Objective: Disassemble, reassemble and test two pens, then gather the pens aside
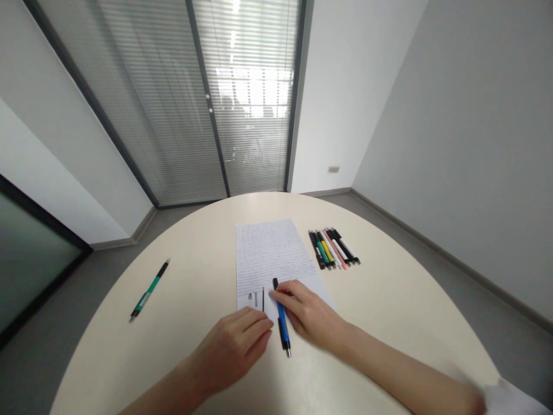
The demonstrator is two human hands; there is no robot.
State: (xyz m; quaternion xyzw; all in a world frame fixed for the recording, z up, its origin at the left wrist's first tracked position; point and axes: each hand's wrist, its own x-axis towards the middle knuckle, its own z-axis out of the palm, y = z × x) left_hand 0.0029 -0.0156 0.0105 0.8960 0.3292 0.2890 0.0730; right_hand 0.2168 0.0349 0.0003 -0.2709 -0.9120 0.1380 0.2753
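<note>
A blue pen (283, 325) with black ends and a silver tip lies between my hands, across the lower part of a handwritten sheet (272, 253) and the table. The fingers of my right hand (309, 314) close on the pen's far black end. My left hand (237, 343) is at the sheet's lower edge, left of the pen. Its fingers are curled and pressed together; whatever may be in them is hidden. Just beyond it on the paper are a thin dark refill (263, 298), a small spring-like piece (256, 299) and a small dark tip piece (249, 296).
Several pens (332, 249) of mixed colours lie side by side right of the sheet. A single green and black pen (150, 291) lies at the left of the round table (194, 282). Behind stand a glass partition with blinds (254, 155) and white walls.
</note>
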